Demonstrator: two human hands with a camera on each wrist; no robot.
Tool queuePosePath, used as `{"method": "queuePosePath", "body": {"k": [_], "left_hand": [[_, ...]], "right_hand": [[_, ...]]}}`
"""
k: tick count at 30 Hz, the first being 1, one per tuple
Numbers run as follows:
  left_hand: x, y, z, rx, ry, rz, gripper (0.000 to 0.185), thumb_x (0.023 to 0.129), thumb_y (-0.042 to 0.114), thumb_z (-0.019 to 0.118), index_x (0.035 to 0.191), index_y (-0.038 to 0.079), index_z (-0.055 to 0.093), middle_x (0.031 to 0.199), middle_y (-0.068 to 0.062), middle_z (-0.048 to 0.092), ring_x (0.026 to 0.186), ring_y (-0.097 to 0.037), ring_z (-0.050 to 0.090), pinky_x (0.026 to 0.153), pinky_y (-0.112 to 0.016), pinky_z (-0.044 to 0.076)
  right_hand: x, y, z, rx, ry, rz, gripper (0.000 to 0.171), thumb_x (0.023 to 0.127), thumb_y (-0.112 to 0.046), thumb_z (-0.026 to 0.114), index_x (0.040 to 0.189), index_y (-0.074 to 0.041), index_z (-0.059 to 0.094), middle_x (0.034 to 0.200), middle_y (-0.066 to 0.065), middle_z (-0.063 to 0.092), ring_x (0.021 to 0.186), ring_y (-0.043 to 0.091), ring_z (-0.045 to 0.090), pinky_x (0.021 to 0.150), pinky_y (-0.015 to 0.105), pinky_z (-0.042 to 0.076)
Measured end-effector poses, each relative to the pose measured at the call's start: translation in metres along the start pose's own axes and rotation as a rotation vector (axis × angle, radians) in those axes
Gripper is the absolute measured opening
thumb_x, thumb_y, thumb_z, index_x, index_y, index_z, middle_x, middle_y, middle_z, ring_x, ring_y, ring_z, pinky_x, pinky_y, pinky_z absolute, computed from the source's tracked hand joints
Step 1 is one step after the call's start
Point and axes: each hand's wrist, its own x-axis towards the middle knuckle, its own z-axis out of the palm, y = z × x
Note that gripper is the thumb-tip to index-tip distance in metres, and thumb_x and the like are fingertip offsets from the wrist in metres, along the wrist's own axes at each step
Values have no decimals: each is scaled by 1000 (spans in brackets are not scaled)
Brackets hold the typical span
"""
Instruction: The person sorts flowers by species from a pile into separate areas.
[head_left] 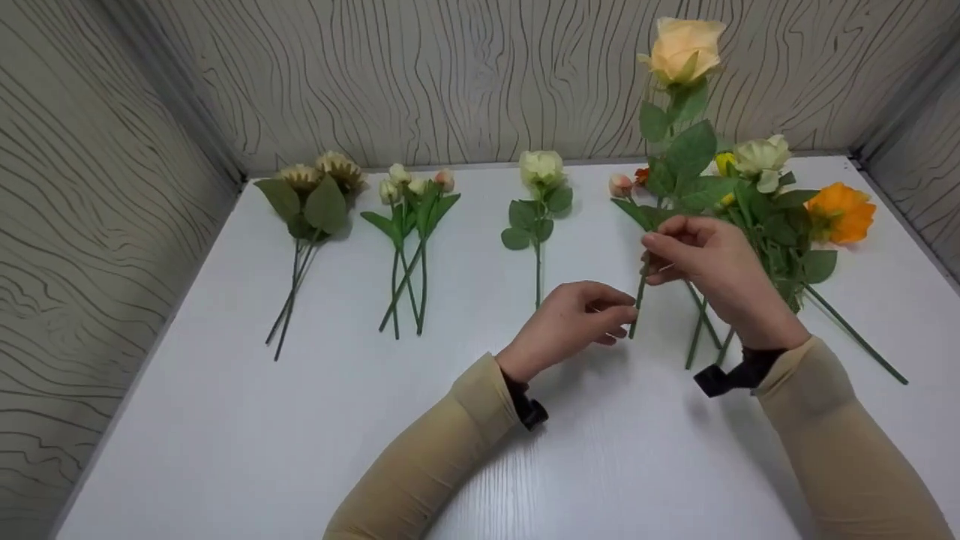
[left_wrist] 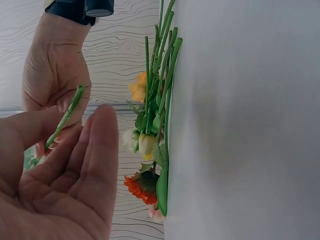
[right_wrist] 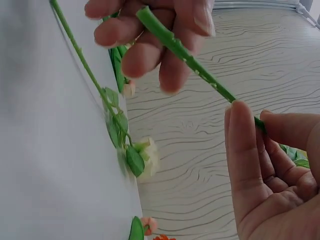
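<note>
Peach rose point(head_left: 684, 46) stands upright above the right half of the desk point(head_left: 300, 420), its stem point(head_left: 638, 300) held off the surface by both hands. Right hand point(head_left: 712, 270) has its fingers point(head_left: 664, 251) curled round the stem at mid-height; left hand point(head_left: 574, 319) pinches the stem's lower end between thumb and fingertips.

Desk is white, with a faint wood grain, and fills a three-sided booth. Walls point(head_left: 450, 75) at the back and both sides carry a pale covering with dark wavy lines.

Along the back of the desk, lying flat and well apart from one another: a pair of tan flowers point(head_left: 319, 184) at the left, a bunch of small buds point(head_left: 412, 187), and a single cream rose point(head_left: 540, 169). A mixed heap point(head_left: 780, 202) with an orange bloom point(head_left: 841, 212) lies at the right, behind the right hand.
</note>
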Motion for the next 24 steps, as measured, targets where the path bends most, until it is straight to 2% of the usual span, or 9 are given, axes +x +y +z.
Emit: {"method": "queuePosePath", "body": {"k": [2,4,9,12,15,20,24], "left_hand": [[2,-3,-2,-79,-1,-6,18,98,18,72,112,5,75,96,-4,75,88,-19,74,77,-30,61],[3,-4,-2,-113,4,-10,13,98,15,72,108,6,74,94,-5,75,85,-16,73,77,-31,61],[2,-3,-4,-107,17,-32,4,97,9,73,100,8,72,92,-10,75,79,-15,72,74,-31,61],[1,0,-4,-81,-12,-45,1,97,8,72,98,9,72,96,-19,74,77,-16,73,72,-31,61],[0,1,-6,-71,-39,-58,3,97,8,71,95,9,71,98,-24,73,76,-17,73,72,-31,62],[0,1,-7,-72,-71,-100,3,96,7,72,95,5,70,99,-26,73,76,-17,73,71,-32,62],[0,1,-8,-51,-80,-122,2,96,9,73,94,7,72,98,-23,74,75,-16,73,71,-32,62]], "right_hand": [[1,1,5,27,-11,-17,41,97,-30,73,113,6,63,98,19,69,85,25,70,78,35,61],[1,3,10,36,-8,-10,42,96,-32,73,113,5,63,98,18,69,86,25,70,79,36,61],[4,6,14,51,17,28,49,95,-38,74,116,4,64,100,18,69,90,27,69,81,36,60],[6,7,13,89,47,47,48,94,-38,74,116,4,67,100,19,69,90,27,69,79,35,61],[8,10,12,164,47,67,45,94,-35,75,112,5,67,98,18,69,87,25,68,77,34,61],[11,15,8,378,6,93,36,96,-23,75,115,6,63,93,13,69,82,22,68,75,32,61],[12,16,5,434,34,97,35,94,-18,77,118,5,65,93,12,71,81,21,70,76,31,61]]}}
